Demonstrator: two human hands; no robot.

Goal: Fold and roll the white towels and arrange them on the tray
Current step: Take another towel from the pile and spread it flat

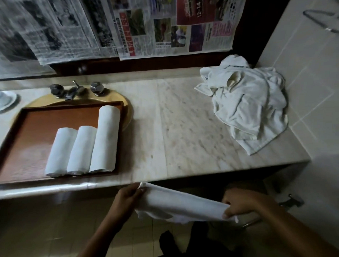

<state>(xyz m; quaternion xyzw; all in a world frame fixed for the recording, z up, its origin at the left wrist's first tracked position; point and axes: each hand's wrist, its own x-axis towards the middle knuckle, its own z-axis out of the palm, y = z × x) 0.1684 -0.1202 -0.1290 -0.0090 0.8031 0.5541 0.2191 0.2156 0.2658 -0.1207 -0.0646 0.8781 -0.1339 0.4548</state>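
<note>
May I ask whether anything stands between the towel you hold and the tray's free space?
Nothing visible: only marble counter lies between the white cloth towel, pinched by left hand and right hand, and the free left part of the brown wooden tray.

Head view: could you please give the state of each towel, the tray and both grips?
Brown wooden tray: holds three rolls.
Three rolled white towels: side by side on it.
Crumpled white towel pile: unfolded, on marble counter.
Held white towel: stretched out, unrolled.
Left grip: pinches one end.
Right grip: pinches other end.
</note>
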